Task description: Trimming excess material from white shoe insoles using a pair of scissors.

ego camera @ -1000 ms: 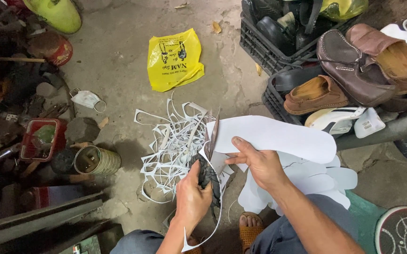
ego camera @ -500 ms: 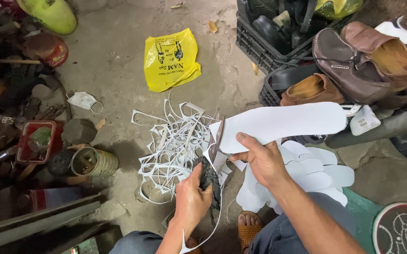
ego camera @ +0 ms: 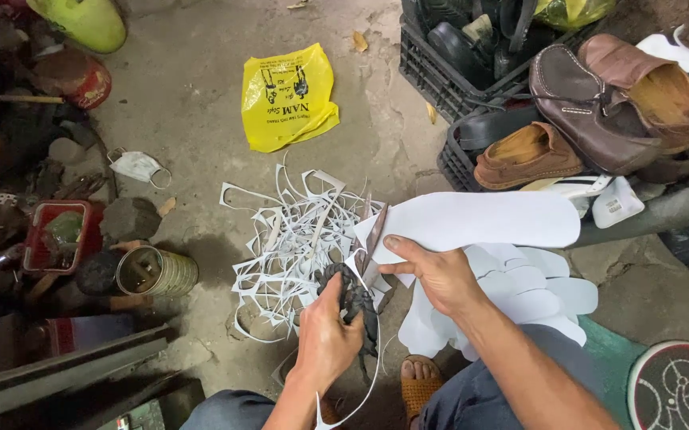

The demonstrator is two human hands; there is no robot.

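My left hand (ego camera: 327, 338) grips dark-handled scissors (ego camera: 360, 287), whose blades bite into the near end of a white insole-shaped sheet (ego camera: 480, 219). My right hand (ego camera: 433, 275) holds that sheet by its lower edge, thumb on top, and keeps it level. A thin white strip curls down from the cut beside my left wrist. Under the right hand lies a pile of cut white insole shapes (ego camera: 527, 291). A tangle of white offcut strips (ego camera: 292, 247) covers the concrete floor in front of both hands.
A yellow plastic bag (ego camera: 288, 99) lies on the floor ahead. Black crates with brown shoes (ego camera: 591, 103) stand at the right. At the left are a tin can (ego camera: 153, 272), a red tray (ego camera: 58, 235), a face mask (ego camera: 137, 166) and tool clutter. My sandalled foot (ego camera: 422, 382) is below.
The white sheet has shifted slightly to the right and turned in my right hand while the scissors advanced along its edge. The trimmed strip hangs longer.
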